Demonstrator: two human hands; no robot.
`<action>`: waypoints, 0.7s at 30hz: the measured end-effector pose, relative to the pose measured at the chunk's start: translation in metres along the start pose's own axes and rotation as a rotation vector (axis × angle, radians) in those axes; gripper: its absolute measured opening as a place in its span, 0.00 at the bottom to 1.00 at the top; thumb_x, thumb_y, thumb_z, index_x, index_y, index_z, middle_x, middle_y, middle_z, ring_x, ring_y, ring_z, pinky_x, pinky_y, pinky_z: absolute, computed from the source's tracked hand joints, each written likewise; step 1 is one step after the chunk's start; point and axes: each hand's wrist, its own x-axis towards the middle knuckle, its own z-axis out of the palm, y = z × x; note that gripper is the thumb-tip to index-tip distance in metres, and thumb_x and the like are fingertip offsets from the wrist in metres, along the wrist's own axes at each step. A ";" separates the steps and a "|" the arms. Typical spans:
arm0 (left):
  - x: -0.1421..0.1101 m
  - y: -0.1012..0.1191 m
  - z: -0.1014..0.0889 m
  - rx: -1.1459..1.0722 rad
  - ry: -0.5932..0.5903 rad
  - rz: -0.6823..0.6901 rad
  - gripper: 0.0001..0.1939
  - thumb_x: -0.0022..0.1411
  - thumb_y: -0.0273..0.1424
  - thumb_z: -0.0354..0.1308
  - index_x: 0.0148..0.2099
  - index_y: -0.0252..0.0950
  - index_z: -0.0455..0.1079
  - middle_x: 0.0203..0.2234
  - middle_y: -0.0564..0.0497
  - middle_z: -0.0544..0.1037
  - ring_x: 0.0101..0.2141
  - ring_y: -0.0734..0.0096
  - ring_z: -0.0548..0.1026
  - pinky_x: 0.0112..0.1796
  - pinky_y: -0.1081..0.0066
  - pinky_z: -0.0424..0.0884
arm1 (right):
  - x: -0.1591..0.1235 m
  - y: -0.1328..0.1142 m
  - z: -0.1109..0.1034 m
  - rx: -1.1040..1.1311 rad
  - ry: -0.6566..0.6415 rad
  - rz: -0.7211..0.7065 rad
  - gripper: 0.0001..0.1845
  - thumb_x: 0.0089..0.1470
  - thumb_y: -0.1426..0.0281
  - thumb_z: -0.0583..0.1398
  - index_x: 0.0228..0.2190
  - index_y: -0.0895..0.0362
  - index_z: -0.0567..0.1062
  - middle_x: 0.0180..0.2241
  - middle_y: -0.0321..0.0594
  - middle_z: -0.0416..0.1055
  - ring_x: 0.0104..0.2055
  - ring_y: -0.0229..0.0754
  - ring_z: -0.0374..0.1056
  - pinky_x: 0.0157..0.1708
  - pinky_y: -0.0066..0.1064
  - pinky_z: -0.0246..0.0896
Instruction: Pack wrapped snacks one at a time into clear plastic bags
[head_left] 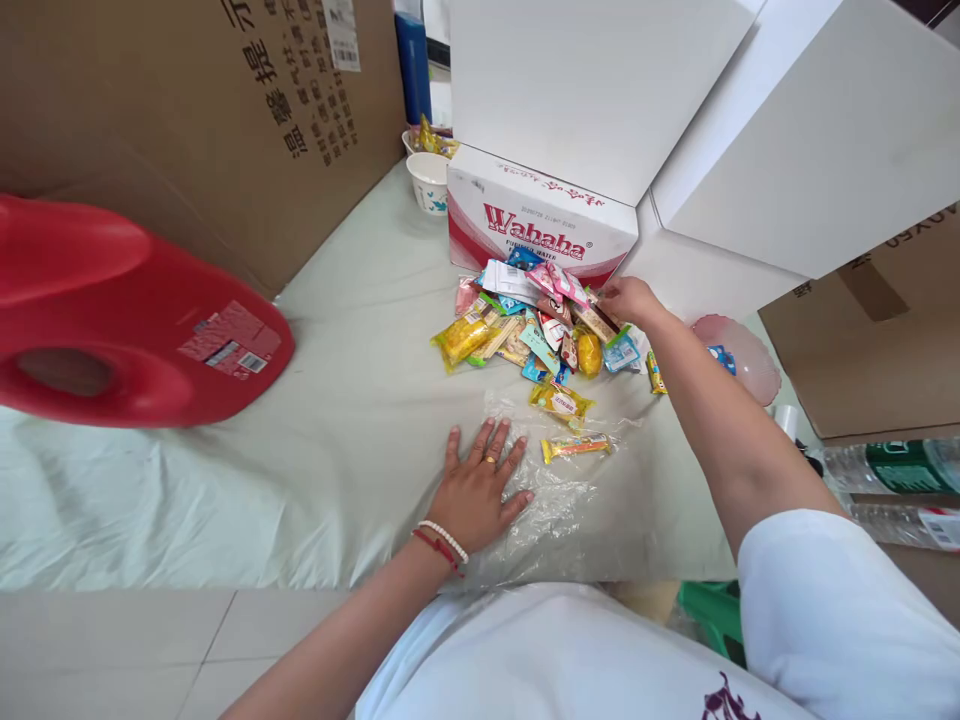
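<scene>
My left hand [478, 492] lies flat with fingers spread, pressing on a clear plastic bag [551, 510] at the table's near side. On that plastic rest a small yellow snack bar [576, 447] and a yellow-wrapped snack [561, 402]. Beyond them is a heap of wrapped snacks [517, 335] in many colours. My right hand [628, 300] reaches to the heap's right side, its fingers bent and closed at the upper end of a brown snack packet [595, 322]. The fingertips are partly hidden there. A round yellow packet [589, 353] sits just below.
Behind the heap stands a Wahaha carton [540, 215] under white boxes [555, 80]. A red jug [142, 320] is at left, before a large cardboard box [187, 130]. Paper cups [430, 183] stand at the back. A pink bowl [739, 355] and plastic bottles [892, 467] are at right.
</scene>
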 end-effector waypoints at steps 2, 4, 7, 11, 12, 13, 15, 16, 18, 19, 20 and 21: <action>0.000 -0.001 0.000 -0.008 0.009 -0.002 0.37 0.71 0.55 0.44 0.74 0.45 0.54 0.73 0.42 0.53 0.72 0.47 0.50 0.67 0.33 0.34 | -0.001 -0.003 0.003 -0.009 0.027 -0.009 0.21 0.61 0.60 0.59 0.49 0.60 0.79 0.48 0.48 0.77 0.50 0.50 0.70 0.52 0.38 0.63; 0.000 -0.001 -0.001 -0.017 0.012 0.000 0.37 0.71 0.55 0.44 0.74 0.45 0.54 0.73 0.42 0.53 0.72 0.47 0.51 0.67 0.34 0.35 | -0.006 -0.009 0.011 -0.050 0.042 -0.028 0.28 0.58 0.54 0.61 0.54 0.58 0.77 0.53 0.51 0.74 0.57 0.57 0.64 0.55 0.43 0.62; 0.001 -0.001 -0.002 -0.026 0.006 0.002 0.37 0.70 0.56 0.44 0.73 0.45 0.56 0.73 0.42 0.54 0.72 0.46 0.51 0.67 0.34 0.35 | -0.014 -0.012 0.022 -0.143 0.067 -0.041 0.40 0.48 0.53 0.68 0.58 0.58 0.73 0.58 0.56 0.68 0.63 0.66 0.55 0.55 0.50 0.62; 0.002 -0.001 -0.003 -0.023 0.009 -0.002 0.36 0.70 0.56 0.45 0.73 0.45 0.57 0.73 0.42 0.54 0.72 0.46 0.52 0.67 0.34 0.36 | -0.011 -0.006 0.020 -0.157 0.119 -0.023 0.23 0.58 0.62 0.59 0.52 0.59 0.78 0.50 0.55 0.72 0.59 0.64 0.58 0.55 0.50 0.61; 0.001 -0.001 -0.003 -0.024 0.012 -0.001 0.36 0.70 0.56 0.45 0.73 0.45 0.57 0.73 0.42 0.54 0.72 0.46 0.52 0.67 0.34 0.36 | -0.008 -0.005 0.018 -0.150 0.119 -0.033 0.21 0.61 0.63 0.56 0.51 0.59 0.78 0.48 0.55 0.73 0.58 0.63 0.59 0.55 0.50 0.60; 0.001 -0.001 -0.002 -0.026 0.015 -0.001 0.37 0.70 0.56 0.45 0.73 0.45 0.57 0.73 0.42 0.55 0.72 0.46 0.52 0.67 0.34 0.37 | -0.006 -0.004 0.017 -0.145 0.113 -0.052 0.21 0.63 0.63 0.54 0.50 0.59 0.79 0.47 0.54 0.73 0.58 0.62 0.59 0.57 0.50 0.60; 0.001 -0.001 -0.002 -0.032 0.023 -0.007 0.37 0.70 0.56 0.46 0.73 0.45 0.57 0.73 0.42 0.55 0.72 0.47 0.53 0.67 0.34 0.37 | -0.003 -0.004 0.017 -0.154 0.088 -0.103 0.23 0.63 0.60 0.55 0.51 0.59 0.78 0.49 0.55 0.72 0.59 0.62 0.57 0.58 0.50 0.59; 0.001 -0.001 -0.002 -0.036 0.025 -0.011 0.37 0.70 0.56 0.46 0.73 0.45 0.56 0.73 0.42 0.55 0.72 0.47 0.53 0.67 0.34 0.37 | -0.003 -0.006 0.018 -0.168 0.069 -0.117 0.25 0.60 0.58 0.58 0.53 0.60 0.77 0.50 0.56 0.71 0.61 0.63 0.56 0.59 0.50 0.59; 0.001 -0.001 -0.002 -0.044 0.022 -0.012 0.37 0.70 0.56 0.45 0.73 0.45 0.57 0.73 0.42 0.55 0.72 0.47 0.52 0.67 0.34 0.37 | -0.006 -0.009 0.022 -0.193 0.042 -0.102 0.32 0.53 0.56 0.65 0.55 0.60 0.74 0.54 0.57 0.69 0.63 0.65 0.53 0.58 0.51 0.60; 0.001 -0.001 -0.002 -0.048 0.019 -0.011 0.37 0.70 0.56 0.45 0.73 0.45 0.57 0.73 0.42 0.55 0.72 0.47 0.52 0.67 0.34 0.36 | -0.009 -0.010 0.024 -0.201 0.043 -0.075 0.34 0.50 0.57 0.66 0.56 0.60 0.73 0.55 0.58 0.68 0.64 0.66 0.52 0.57 0.52 0.61; 0.001 0.000 -0.002 -0.050 0.016 -0.009 0.37 0.70 0.56 0.45 0.73 0.45 0.57 0.73 0.42 0.55 0.72 0.47 0.52 0.67 0.34 0.36 | -0.011 -0.011 0.027 -0.203 0.052 -0.041 0.35 0.49 0.58 0.67 0.55 0.61 0.73 0.55 0.59 0.67 0.64 0.66 0.51 0.56 0.52 0.61; 0.001 0.000 -0.002 -0.051 0.013 -0.008 0.37 0.70 0.56 0.45 0.73 0.45 0.57 0.73 0.42 0.55 0.72 0.47 0.52 0.67 0.34 0.36 | -0.013 -0.011 0.028 -0.198 0.063 -0.007 0.33 0.49 0.59 0.66 0.55 0.62 0.73 0.55 0.60 0.68 0.63 0.67 0.52 0.55 0.52 0.62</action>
